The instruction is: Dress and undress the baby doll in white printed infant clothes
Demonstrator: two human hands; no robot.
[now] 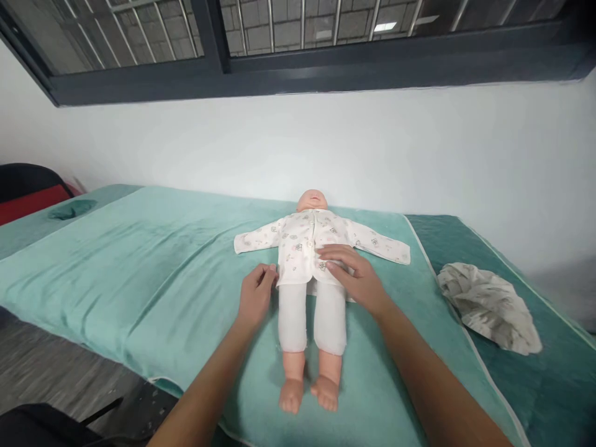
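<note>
A baby doll (292, 366) lies on its back with its feet toward me and its arms stretched out sideways. It wears a white printed baby shirt (298, 242), whose long sleeves hang past the doll's hands, and its upper legs are white. At the shirt's lower left side edge, my left hand (257, 295) is closed, thumb and finger pinched on the cloth. My right hand (354, 276) rests over the lower right front of the shirt, fingers stretched out and slightly apart, covering part of the front opening.
The doll lies on a bed with a light green cover (186, 267). To the right, a crumpled pale cloth (488, 304) lies on a darker green strip (554, 372). A white wall (261, 149) and a barred window stand behind; a black and red chair (32, 192) is at far left.
</note>
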